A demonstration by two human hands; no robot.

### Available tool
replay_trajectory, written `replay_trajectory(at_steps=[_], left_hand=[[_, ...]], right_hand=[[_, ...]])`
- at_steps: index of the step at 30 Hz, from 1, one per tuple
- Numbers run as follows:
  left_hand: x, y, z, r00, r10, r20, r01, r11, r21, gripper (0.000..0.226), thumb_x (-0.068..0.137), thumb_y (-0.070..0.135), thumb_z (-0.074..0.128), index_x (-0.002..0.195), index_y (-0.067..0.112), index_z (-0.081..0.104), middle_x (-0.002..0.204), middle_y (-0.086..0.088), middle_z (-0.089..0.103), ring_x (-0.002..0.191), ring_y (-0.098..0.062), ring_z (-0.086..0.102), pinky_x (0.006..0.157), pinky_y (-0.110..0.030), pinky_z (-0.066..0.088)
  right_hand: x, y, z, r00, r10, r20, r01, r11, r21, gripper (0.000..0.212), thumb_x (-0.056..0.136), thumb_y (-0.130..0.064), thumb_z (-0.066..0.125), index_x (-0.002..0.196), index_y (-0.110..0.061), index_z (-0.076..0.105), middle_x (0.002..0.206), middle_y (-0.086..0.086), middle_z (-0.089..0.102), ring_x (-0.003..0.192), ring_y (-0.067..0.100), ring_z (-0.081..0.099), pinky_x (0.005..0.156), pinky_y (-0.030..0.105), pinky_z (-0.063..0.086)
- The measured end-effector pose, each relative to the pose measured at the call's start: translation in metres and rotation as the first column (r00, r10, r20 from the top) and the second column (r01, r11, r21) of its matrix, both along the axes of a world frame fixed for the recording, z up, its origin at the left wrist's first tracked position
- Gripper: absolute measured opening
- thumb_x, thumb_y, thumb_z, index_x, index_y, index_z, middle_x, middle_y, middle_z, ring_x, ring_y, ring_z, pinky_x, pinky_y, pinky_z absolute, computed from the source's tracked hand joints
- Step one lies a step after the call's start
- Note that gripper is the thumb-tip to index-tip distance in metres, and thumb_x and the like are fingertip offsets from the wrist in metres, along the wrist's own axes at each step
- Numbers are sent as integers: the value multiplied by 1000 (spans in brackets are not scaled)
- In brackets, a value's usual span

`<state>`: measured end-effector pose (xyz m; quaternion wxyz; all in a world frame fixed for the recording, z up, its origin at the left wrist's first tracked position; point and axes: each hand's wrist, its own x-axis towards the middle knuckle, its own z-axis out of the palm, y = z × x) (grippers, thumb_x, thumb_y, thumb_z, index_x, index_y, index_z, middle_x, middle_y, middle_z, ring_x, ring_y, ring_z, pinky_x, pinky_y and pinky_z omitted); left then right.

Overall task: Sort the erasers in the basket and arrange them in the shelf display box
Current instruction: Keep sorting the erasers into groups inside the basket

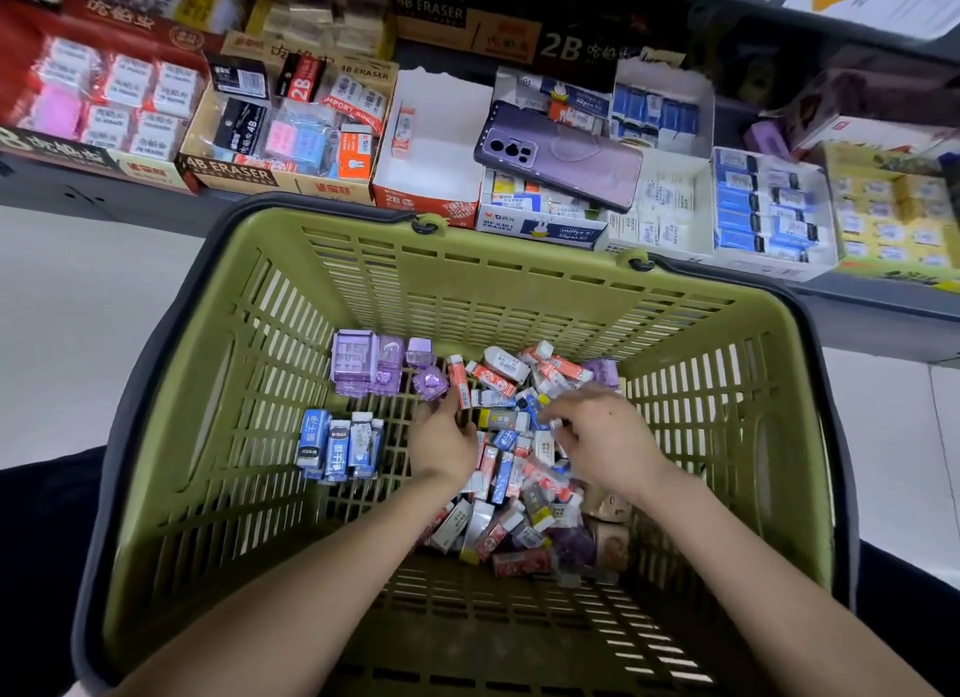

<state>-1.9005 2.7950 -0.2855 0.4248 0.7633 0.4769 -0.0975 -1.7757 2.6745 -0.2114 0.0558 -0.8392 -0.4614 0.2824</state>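
Erasers (519, 467) lie heaped in the green basket (363, 280), some grouped by colour at left for sorting. Left hand (441, 441) pinches a red-and-white eraser (460, 382); right hand (602, 431) curls among them, hold unclear.

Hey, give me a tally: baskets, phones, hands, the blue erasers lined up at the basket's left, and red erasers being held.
Basket: 1
Phone: 1
Hands: 2, left hand, right hand
Blue erasers lined up: 4
Red eraser in left hand: 1
Total: 9
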Motion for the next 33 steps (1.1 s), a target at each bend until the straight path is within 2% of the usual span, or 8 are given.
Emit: replay_trajectory(at_steps=[8,12,15,17,20,24,29,33], left_hand=[[-5,0,13,999,-51,7,52,996,-68,58,93,6,45,147,19,29,148,-18,30,123,-28,50,96,-37,46],[-4,-2,20,990,-107,96,106,994,14,42,94,13,51,136,14,48,131,-10,49,101,-22,60,93,-27,44],[7,-6,23,949,-266,172,270,963,-4,41,94,20,54,135,17,49,126,-7,53,108,-22,57,99,-30,42],[15,-7,18,906,-399,138,397,917,49,45,93,24,55,137,20,46,135,-2,50,122,-22,47,103,-30,37],[22,-8,13,865,-494,86,486,868,100,43,94,32,53,135,23,48,135,5,53,123,-21,44,99,-28,35],[17,-12,11,870,-489,64,485,871,73,32,92,33,54,120,18,59,113,2,66,108,-20,54,88,-29,45],[22,-11,12,931,-358,65,359,933,-4,42,93,35,53,131,16,52,114,-2,67,102,-18,63,83,-25,50],[37,-26,11,986,-160,40,161,987,-9,45,91,41,56,127,14,56,110,-6,69,103,-22,63,83,-29,50]], right_hand=[[11,15,-26,995,-64,79,65,998,-8,35,91,-29,57,126,-26,58,123,-8,62,112,18,43,93,32,38],[8,-1,-17,992,-81,100,93,988,-123,39,91,-34,55,130,-34,53,132,-15,54,125,17,38,101,34,28],[9,-12,-7,977,-141,159,169,970,-175,34,89,-38,53,122,-35,59,120,-11,63,123,18,40,98,35,31],[11,-17,0,965,-188,181,225,952,-208,27,87,-42,53,108,-33,68,109,-8,66,116,20,43,94,35,34],[17,-24,8,954,-249,169,281,938,-205,18,84,-42,59,92,-33,72,101,-10,67,107,18,52,90,32,39],[26,-29,17,966,-246,78,258,922,-288,11,81,-39,64,80,-31,72,94,-12,67,94,13,58,78,28,48],[28,-27,24,965,-240,101,259,928,-268,25,86,-35,61,111,-36,66,109,-16,65,98,11,61,70,21,45],[24,-24,19,941,-335,55,339,923,-180,27,90,-38,57,115,-35,64,111,-14,67,100,11,63,75,26,53]])
